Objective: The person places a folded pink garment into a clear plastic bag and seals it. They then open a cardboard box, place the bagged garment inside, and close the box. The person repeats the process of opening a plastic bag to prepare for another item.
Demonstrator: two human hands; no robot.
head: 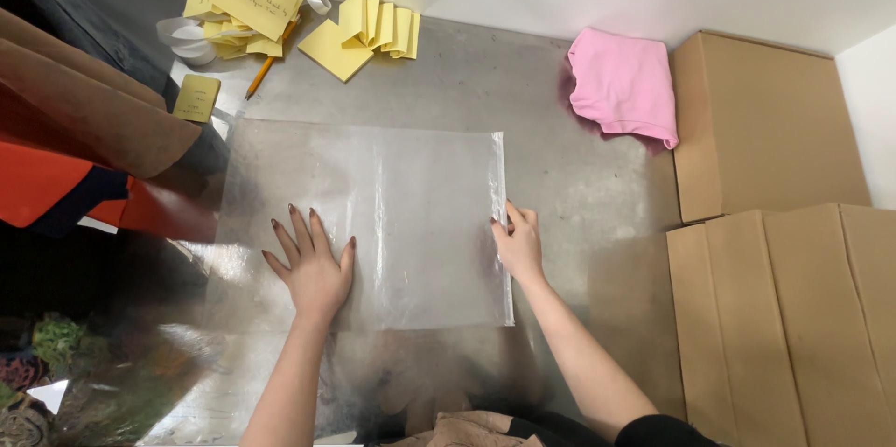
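While my left hand (313, 270) lies flat with fingers spread on the clear plastic bag (373, 223), pressing it to the metal table (560, 176) and gripping nothing, my right hand (519, 244) pinches the bag's right edge between thumb and fingertips, a narrow grip on the film alone. The bag lies flat in the middle of the table, its long sides running left to right and its near edge just ahead of my wrists. My judgement is that the film is slick and light on this shiny surface, so a pull from the right hand without firm weight from the left could slide or wrinkle the whole sheet, and a pinch this thin could slip off the edge. Room is tight on both sides. To the right, two tan cardboard boxes (775, 223) stand near the right hand, so an elbow swinging outward could knock them. To the left, brown and orange sheets (84, 139) overlap the table beside the bag's left end. At the far side lie yellow paper notes (280, 13) with a pencil (271, 64), and a folded pink cloth (623, 85) touching the farther box. Open table shows between the bag and the pink cloth, and that is the freest space for moving.
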